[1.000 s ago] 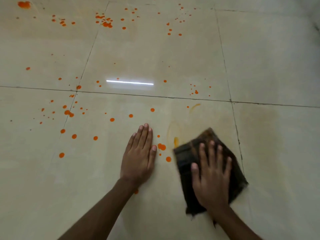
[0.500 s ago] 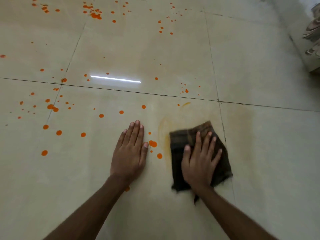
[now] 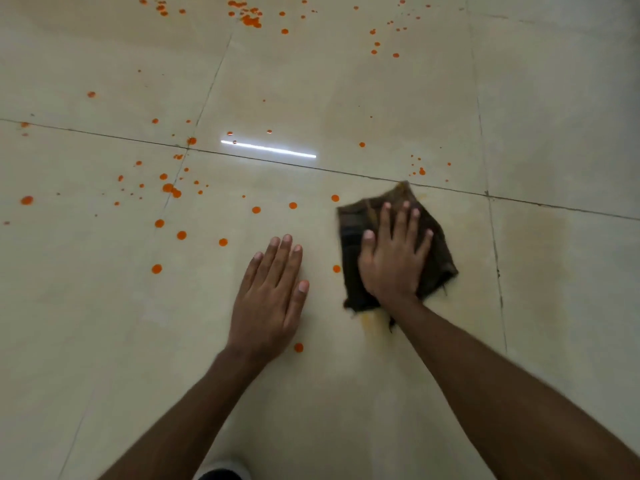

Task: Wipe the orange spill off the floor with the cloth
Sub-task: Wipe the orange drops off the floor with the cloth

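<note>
A dark brown cloth [image 3: 353, 223] lies flat on the beige tiled floor [image 3: 346, 98], its far corner touching a grout line. My right hand [image 3: 393, 258] presses down on the cloth with fingers spread. My left hand [image 3: 272, 292] rests flat on the bare tile to the left of it, holding nothing. Orange drops [image 3: 173, 190] are scattered over the tiles to the left and far ahead. Single drops sit beside the cloth [image 3: 336, 269] and by my left wrist [image 3: 298, 347]. A faint yellow smear [image 3: 374, 322] trails below the cloth.
Dark grout lines [image 3: 450, 188] cross the floor. A bright strip of reflected light [image 3: 268, 148] lies ahead of my hands. A pale yellowish stain [image 3: 540, 230] marks the tile to the right. The toe of a shoe [image 3: 221, 471] shows at the bottom edge.
My right hand has pushed the cloth forward, up to the grout line, over the drops and smear that lay beside it. The left hand has stayed planted on the floor.
</note>
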